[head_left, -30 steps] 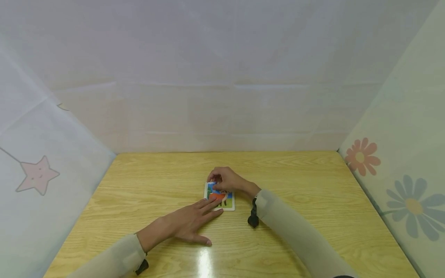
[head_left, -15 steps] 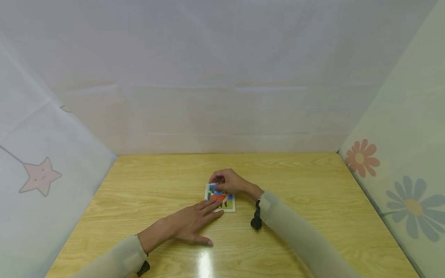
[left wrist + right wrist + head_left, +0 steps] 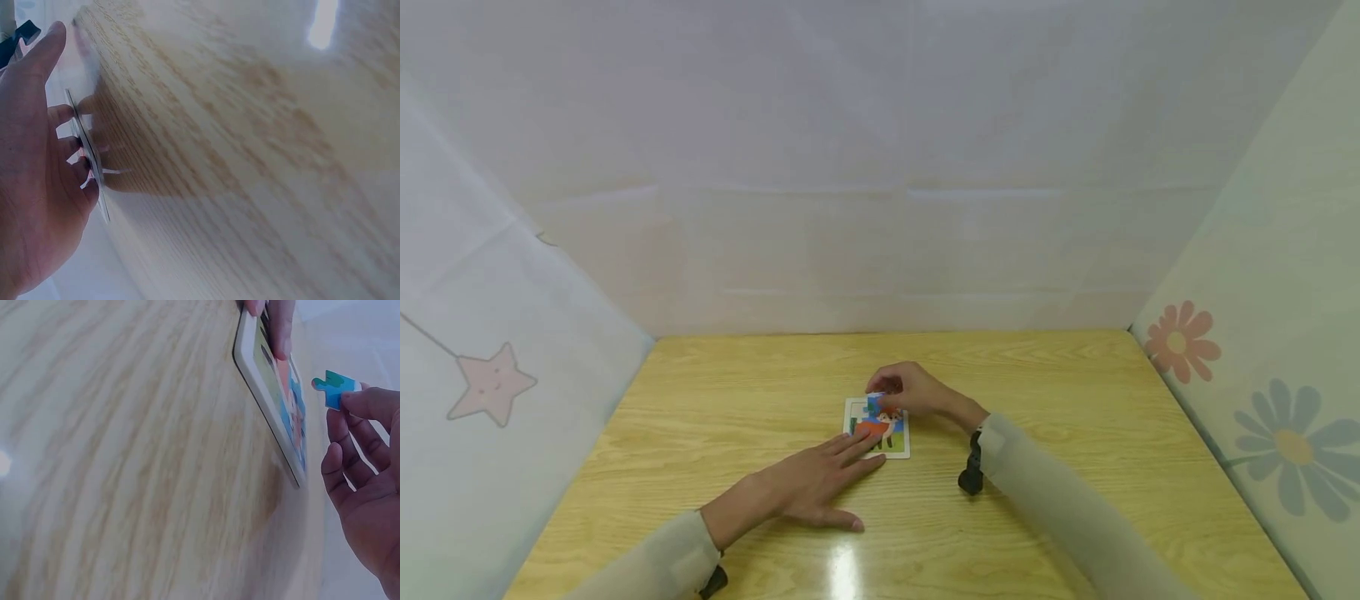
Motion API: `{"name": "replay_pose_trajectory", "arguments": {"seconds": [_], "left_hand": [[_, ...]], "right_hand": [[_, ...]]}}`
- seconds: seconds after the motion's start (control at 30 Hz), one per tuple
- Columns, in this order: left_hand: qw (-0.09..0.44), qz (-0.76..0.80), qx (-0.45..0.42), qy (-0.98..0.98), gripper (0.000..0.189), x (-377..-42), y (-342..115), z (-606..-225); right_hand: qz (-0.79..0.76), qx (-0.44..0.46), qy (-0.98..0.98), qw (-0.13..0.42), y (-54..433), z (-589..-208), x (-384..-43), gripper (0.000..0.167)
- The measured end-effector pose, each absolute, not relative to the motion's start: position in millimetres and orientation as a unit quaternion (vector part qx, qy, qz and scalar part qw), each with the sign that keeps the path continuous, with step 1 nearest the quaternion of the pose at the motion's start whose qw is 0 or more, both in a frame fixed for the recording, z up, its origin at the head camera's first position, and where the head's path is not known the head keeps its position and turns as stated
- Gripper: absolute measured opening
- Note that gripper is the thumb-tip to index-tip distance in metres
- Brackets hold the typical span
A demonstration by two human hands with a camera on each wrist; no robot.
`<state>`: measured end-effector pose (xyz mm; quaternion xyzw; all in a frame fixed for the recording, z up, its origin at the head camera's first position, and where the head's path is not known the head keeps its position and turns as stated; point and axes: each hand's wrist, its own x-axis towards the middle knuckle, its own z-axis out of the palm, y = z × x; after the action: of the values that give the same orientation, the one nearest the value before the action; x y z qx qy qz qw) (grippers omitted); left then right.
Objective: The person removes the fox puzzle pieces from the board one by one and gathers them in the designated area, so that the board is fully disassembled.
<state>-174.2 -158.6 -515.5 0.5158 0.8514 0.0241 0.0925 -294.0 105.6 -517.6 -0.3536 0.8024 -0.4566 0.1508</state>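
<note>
A small jigsaw puzzle [image 3: 897,443] with a fox picture lies flat on the table in a white frame. Its upper left corner shows a pale gap in the picture. My left hand [image 3: 816,485] stretches over the lower left of the puzzle, its straight fingers resting on it and covering part of the fox. Between thumb and fingertips, my right hand [image 3: 913,390] pinches a blue and green puzzle piece [image 3: 335,389] above the puzzle's upper edge. In the right wrist view the piece is lifted off the board, its knob pointing away from the hand.
The wooden table [image 3: 737,392] has a bright glare spot near its front. White cloth walls stand at the back and both sides, with a pink star [image 3: 492,383] at left and printed flowers [image 3: 1292,446] at right.
My right hand has drawn a puzzle piece out of the upper left corner and moved slightly right with it, baring the pale backing. The left hand stays on the puzzle.
</note>
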Motion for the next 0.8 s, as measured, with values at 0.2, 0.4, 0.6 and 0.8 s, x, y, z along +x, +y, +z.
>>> {"name": "replay_pose_trajectory", "arguments": {"seconds": [0.2,0.4,0.6,0.8], "left_hand": [[0.091,0.019,0.515,0.852,0.093,-174,-159,-518],[0.096,0.026,0.513,0.853,0.093,-174,-158,-517],[0.098,0.024,0.512,0.853,0.093,-174,-158,-517],[0.097,0.021,0.51,0.854,0.094,-174,-158,-518]], "right_hand": [[-0.452,-0.361,0.802,0.149,121,-511,-292,0.022],[-0.442,-0.362,0.807,0.146,137,-506,-288,0.023],[-0.439,-0.353,0.812,0.152,154,-505,-287,0.021],[-0.439,-0.351,0.813,0.151,170,-505,-287,0.022]]}}
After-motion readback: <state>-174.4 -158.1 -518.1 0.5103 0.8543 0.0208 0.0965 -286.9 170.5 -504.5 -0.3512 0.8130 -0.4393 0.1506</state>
